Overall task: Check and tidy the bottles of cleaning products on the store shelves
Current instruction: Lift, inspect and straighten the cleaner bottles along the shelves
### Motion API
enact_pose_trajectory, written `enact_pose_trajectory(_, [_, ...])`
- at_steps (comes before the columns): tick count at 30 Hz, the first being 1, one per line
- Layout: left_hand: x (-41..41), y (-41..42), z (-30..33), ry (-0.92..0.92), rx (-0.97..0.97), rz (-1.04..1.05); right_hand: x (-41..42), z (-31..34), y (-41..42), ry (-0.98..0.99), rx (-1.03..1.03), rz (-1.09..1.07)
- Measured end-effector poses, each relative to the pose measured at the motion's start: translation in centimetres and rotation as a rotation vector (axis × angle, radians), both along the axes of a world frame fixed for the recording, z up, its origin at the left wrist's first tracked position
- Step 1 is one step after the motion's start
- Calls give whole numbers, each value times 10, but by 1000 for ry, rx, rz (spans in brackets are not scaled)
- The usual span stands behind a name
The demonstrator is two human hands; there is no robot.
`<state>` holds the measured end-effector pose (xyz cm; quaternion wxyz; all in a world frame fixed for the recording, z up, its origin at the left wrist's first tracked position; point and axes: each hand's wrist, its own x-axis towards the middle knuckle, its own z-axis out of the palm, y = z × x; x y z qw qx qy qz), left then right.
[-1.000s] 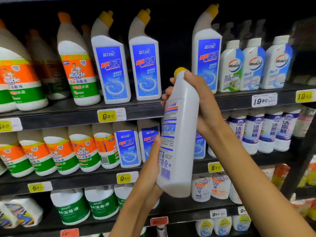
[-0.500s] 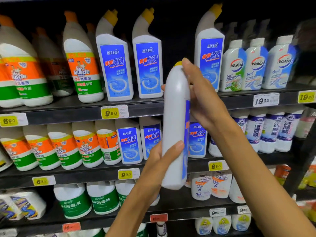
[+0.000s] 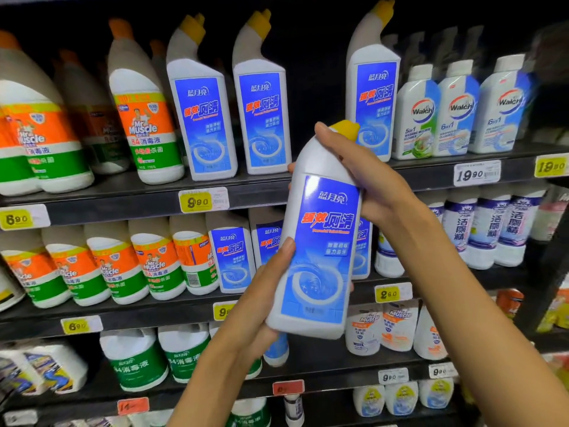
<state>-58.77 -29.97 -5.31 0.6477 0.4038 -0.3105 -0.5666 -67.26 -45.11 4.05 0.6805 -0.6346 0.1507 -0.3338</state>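
**shelfwatcher:** White plastic bottle [image 3: 317, 241] with a big blue label and a yellow cap, held up in front of the shelves [image 3: 129, 208], label facing the camera and the top leaning a bit to the right. Both hands are on it.

**aisle9:** How are the fingers sitting?

**shelfwatcher:** Left hand [image 3: 261, 303] is down at the base, thumb [image 3: 281, 254] pressed along the left edge of the label, palm cupped under the bottom corner. The rest of its fingers go behind the bottle, can't see them. Right hand [image 3: 369, 177] is wrapped round the neck and shoulder, one finger lying right up by the cap, other fingertips poking out on the far left side of the bottle. So a proper curled grip from both.

**aisle9:** And it's off the shelf?

**shelfwatcher:** Yep, in the air, between the top two rows. Same blue-label bottles [image 3: 231, 118] stand upright on the top shelf behind it, with a gap between two of them just above the held one. Orange and green bottles [image 3: 144, 131] sit to the left, small white bottles [image 3: 458, 112] to the right.
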Motion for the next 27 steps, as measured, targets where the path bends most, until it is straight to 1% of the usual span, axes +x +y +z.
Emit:
enact_pose_trajectory(3, [-6,5,3,57,-53,-7,0,-1,2,18,158,23])
enact_pose_trajectory(5, [-14,9,9,153,-136,-69,-1,1,0,17,255,65])
enact_pose_trajectory(8, [-24,13,21,297,-197,-71,-1,1,-2,51,346,120])
enact_pose_trajectory(10, [-28,18,34,517,-280,-227,1,-5,-2,73,422,124])
enact_pose_trajectory(12, [-25,20,38,633,-274,-339,4,-13,-1,81,432,129])
enact_pose_trajectory(14, [-20,22,39,611,-288,-389,8,-24,-3,42,383,130])
enact_pose_trajectory(16, [-18,22,39,648,-281,-429,7,-30,-3,62,369,98])
enact_pose_trajectory(18, [-17,21,37,667,-234,-406,9,-27,-2,129,467,123])
enact_pose_trajectory(20, [-14,19,32,703,-215,-398,8,-20,-2,172,485,112])
enact_pose_trajectory(21, [-14,16,29,681,-212,-375,8,-15,-2,156,459,94])
enact_pose_trajectory(22, [-15,13,26,600,-198,-309,8,-10,-4,106,431,82])
enact_pose_trajectory(24, [-12,8,17,375,-135,-152,8,-2,-7,-20,352,41])
enact_pose_trajectory(27, [-10,-1,3,178,-127,-19,8,4,-4,-156,142,99])
